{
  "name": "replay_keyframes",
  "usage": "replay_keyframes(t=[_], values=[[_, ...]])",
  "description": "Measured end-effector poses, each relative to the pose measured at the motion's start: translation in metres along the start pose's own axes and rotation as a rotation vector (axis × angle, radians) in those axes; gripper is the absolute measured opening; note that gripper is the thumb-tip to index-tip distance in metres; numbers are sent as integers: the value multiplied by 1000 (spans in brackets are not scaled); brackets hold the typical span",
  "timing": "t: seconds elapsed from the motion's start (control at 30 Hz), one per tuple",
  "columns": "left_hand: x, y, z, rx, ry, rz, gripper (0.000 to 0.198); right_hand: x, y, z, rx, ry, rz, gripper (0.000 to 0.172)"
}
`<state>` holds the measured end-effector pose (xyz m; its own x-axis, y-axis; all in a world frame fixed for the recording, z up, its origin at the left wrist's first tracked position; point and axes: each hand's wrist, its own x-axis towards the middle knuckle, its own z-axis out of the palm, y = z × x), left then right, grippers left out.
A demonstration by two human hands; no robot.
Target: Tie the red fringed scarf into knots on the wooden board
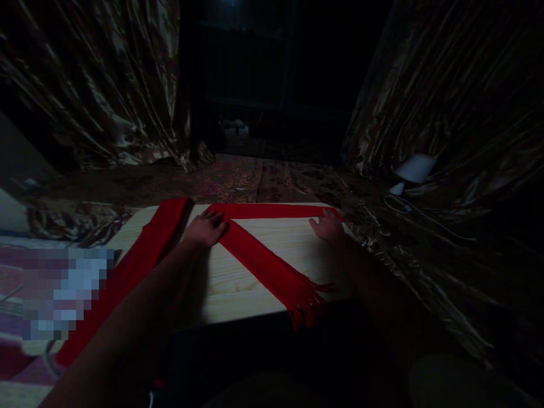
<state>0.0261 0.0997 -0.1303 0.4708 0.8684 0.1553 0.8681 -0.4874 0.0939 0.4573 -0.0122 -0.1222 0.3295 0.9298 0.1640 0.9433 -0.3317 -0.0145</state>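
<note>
A red scarf (pixel 263 258) lies bent on a small pale wood-grain table (pixel 250 283). One length runs along the far edge, and the other slants toward me, ending in a fringe over the near edge. My left hand (pixel 207 228) rests with fingers spread at the bend near the far left. At the far right my right hand (pixel 328 225) presses on the other end of the far length, thumb held apart. Left of my left hand, another red strip of cloth (pixel 164 226) stretches down the table's left side, partly behind my forearm; whether it joins the scarf I cannot tell.
A white lamp (pixel 416 168) with a cord lies to the right on dark patterned fabric. Shiny curtains (pixel 140 85) hang at both sides of a dark window (pixel 246 62). On the left are pink and white bedding (pixel 12 362) and a blurred-out patch (pixel 68 292).
</note>
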Motion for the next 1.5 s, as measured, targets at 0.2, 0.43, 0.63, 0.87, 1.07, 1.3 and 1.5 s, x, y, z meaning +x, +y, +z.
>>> replay_keyframes(t=[0.2,0.43,0.63,0.87,1.07,1.3,1.5], values=[[1,1,-1,-4,-15,-10,68,12,51,10,34,-58,89,65],[1,1,-1,-27,-24,-43,73,14,70,5,54,4,111,56],[0,0,0,-44,0,-6,69,13,43,-23,212,523,5,48],[10,25,-22,-59,23,-59,64,25,35,-51,291,704,-54,34],[33,125,-28,-206,27,452,56,21,19,-54,277,610,-163,39],[52,200,-10,-178,-218,276,76,27,19,-71,322,667,-169,43],[64,204,-15,-189,-223,164,86,22,24,-78,247,491,-120,38]])
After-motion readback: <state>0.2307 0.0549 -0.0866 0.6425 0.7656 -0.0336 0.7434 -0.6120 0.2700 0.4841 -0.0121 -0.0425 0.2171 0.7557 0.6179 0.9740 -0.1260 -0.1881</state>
